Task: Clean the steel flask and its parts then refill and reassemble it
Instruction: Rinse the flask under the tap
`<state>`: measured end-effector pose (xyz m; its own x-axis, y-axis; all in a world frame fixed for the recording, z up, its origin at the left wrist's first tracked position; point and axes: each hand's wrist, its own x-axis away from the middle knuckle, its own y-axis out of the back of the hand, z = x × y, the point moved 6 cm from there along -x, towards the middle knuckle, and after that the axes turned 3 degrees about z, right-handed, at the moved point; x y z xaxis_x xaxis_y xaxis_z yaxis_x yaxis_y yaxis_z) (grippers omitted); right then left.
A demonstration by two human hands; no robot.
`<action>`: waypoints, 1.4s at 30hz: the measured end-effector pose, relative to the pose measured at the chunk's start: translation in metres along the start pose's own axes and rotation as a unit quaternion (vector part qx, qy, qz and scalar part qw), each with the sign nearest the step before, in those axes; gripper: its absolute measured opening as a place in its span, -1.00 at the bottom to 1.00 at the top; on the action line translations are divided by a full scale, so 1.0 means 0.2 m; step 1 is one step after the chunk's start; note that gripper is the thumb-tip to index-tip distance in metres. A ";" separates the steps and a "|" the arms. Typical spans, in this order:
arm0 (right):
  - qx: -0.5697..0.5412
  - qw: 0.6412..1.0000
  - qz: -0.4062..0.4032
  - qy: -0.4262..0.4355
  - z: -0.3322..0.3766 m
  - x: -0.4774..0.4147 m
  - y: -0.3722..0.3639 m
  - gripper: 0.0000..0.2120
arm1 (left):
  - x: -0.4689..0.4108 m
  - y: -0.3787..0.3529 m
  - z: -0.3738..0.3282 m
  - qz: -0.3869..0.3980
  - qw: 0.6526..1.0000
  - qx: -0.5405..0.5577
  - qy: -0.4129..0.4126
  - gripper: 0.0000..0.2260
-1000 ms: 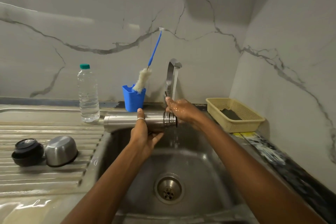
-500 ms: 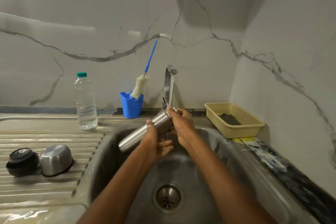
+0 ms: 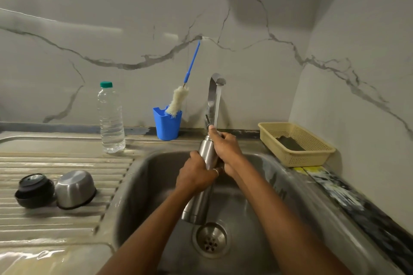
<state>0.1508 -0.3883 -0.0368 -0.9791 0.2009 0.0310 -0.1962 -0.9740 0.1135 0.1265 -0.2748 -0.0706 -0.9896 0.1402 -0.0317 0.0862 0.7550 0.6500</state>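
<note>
Since the frame one second ago, the steel flask (image 3: 206, 152) is brought from lying level across the sink (image 3: 156, 174) to nearly upright, with its mouth raised towards the tap (image 3: 215, 87) and its base lowered over the drain (image 3: 211, 240). It is held clear of the basin floor, leaning slightly with its top to the right. The left hand (image 3: 196, 176) is wrapped round the middle of the body, and the right hand (image 3: 225, 149) is curled round the neck just under the water stream (image 3: 217, 105). Whether the stream enters the mouth cannot be told, since the opening is hidden by the right hand's fingers. The step in hand is judged to be rinsing the inside. For a good rinse, the mouth should be centred under the stream and the fingers drawn off the rim so that the flow is not deflected. The wet steel is likely slippery, so a firm left grip is advised. The flask should be part-filled, swirled, then emptied over the drain. The black stopper (image 3: 33, 190) and steel cup (image 3: 74, 188) lie side by side on the ribbed desk (image 3: 67, 219), well apart from the flask. Reassembly is not yet begun.
</note>
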 end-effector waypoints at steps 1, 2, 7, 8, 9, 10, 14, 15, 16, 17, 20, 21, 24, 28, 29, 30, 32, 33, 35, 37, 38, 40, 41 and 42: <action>-0.004 1.000 0.007 0.004 0.01 0.00 0.00 -0.52 | -0.01 0.01 0.00 0.001 1.000 0.029 0.005 -0.39; -0.005 1.000 0.016 0.005 0.01 0.00 0.00 -0.50 | -0.01 0.01 0.00 0.008 0.997 0.072 0.012 -0.39; 0.054 0.990 0.110 -0.069 -0.06 0.09 0.03 -0.31 | -0.05 -0.01 0.01 0.033 0.936 0.343 0.071 -0.26; 0.066 0.985 0.139 -0.075 -0.07 0.12 0.03 -0.30 | -0.05 -0.01 0.00 0.030 0.927 0.366 0.071 -0.31; 0.078 0.981 0.164 -0.070 -0.07 0.14 0.03 -0.31 | -0.04 -0.02 -0.02 0.030 0.922 0.381 0.066 -0.37; 0.082 0.978 0.181 -0.059 -0.07 0.16 0.03 -0.33 | -0.04 -0.02 -0.03 0.030 0.919 0.389 0.057 -0.40; 0.110 0.980 0.166 -0.021 -0.08 0.19 0.05 -0.31 | -0.03 -0.04 -0.03 0.026 0.913 0.404 0.041 -0.53; 0.120 0.981 0.148 -0.019 -0.09 0.18 0.06 -0.30 | -0.02 -0.03 -0.03 0.031 0.914 0.401 0.045 -0.53; 0.131 0.983 0.126 -0.009 -0.08 0.18 0.06 -0.29 | -0.02 -0.03 -0.03 0.038 0.915 0.398 0.048 -0.53; 0.150 0.984 0.096 0.012 -0.07 0.17 0.07 -0.29 | -0.01 -0.03 -0.03 0.040 0.915 0.397 0.050 -0.53; 0.243 0.965 -0.022 0.094 -0.03 0.16 0.09 -0.34 | 0.02 -0.05 -0.06 0.067 0.909 0.407 0.055 -0.53; 0.266 0.956 -0.052 0.115 -0.03 0.16 0.10 -0.35 | 0.02 -0.07 -0.06 0.076 0.904 0.416 0.062 -0.51; 0.290 0.945 -0.064 0.140 -0.02 0.17 0.08 -0.37 | 0.06 -0.09 -0.07 0.085 0.889 0.440 0.092 -0.42; 0.226 0.963 0.070 0.133 -0.03 0.17 -0.01 -0.29 | 0.07 -0.07 -0.10 0.067 0.861 0.498 0.083 -0.43; 0.202 0.965 0.086 0.141 -0.02 0.18 -0.02 -0.31 | 0.07 -0.06 -0.10 0.054 0.853 0.513 0.072 -0.44; 0.174 0.969 0.092 0.152 -0.02 0.17 -0.02 -0.35 | 0.06 -0.04 -0.08 0.046 0.848 0.524 0.067 -0.44; 0.127 0.975 0.078 0.168 -0.01 0.17 -0.02 -0.47 | 0.03 -0.02 -0.05 0.025 0.846 0.528 0.068 -0.46; 0.125 0.975 0.054 0.174 -0.01 0.16 -0.02 -0.52 | 0.03 -0.02 -0.05 0.021 0.848 0.525 0.069 -0.48; 0.119 0.981 0.012 0.150 -0.03 0.13 -0.01 -0.59 | 0.03 -0.04 -0.06 0.040 0.847 0.525 0.075 -0.51; 0.040 0.994 0.019 0.097 -0.05 0.12 -0.01 -0.68 | 0.04 -0.07 -0.09 0.074 0.842 0.529 0.071 -0.53; -0.012 0.997 0.041 0.068 -0.07 0.11 0.00 -0.68 | 0.05 -0.09 -0.11 0.089 0.839 0.532 0.069 -0.53; -0.056 0.996 0.063 0.036 -0.08 0.11 0.01 -0.55 | 0.06 -0.09 -0.11 0.094 0.836 0.537 0.067 -0.53; -0.051 0.997 0.059 0.030 -0.09 0.11 0.02 -0.53 | 0.07 -0.08 -0.11 0.085 0.844 0.526 0.068 -0.52; -0.040 0.998 0.048 0.029 -0.09 0.11 0.02 -0.54 | 0.06 -0.08 -0.09 0.070 0.856 0.506 0.072 -0.50</action>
<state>0.1275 -0.3895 -0.0542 -0.9946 0.1021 -0.0200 -0.1027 -0.9942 0.0332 0.1112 -0.2964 -0.0669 -0.9591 0.2489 0.1349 0.1878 0.9160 -0.3546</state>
